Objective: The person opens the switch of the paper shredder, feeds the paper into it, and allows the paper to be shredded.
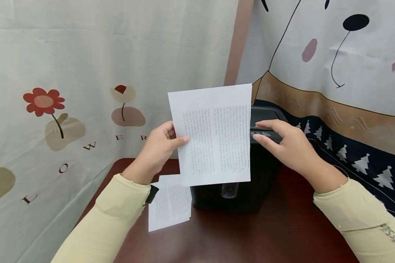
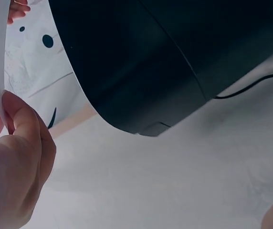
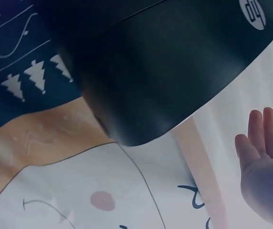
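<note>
A sheet of printed paper with two columns of text is held up in the head view, in front of a black printer. My left hand pinches its left edge, thumb on the printed face. In the left wrist view the sheet appears nearly edge-on between thumb and fingers of the left hand. Just off the sheet's right edge is my right hand, thumb and fingers apart and holding nothing. The right wrist view has the right hand with fingers extended, beside the printer.
More printed sheets lie on the dark red table, left of the printer. Patterned curtains hang behind the table and along its right side. A black cable runs from the printer in the left wrist view.
</note>
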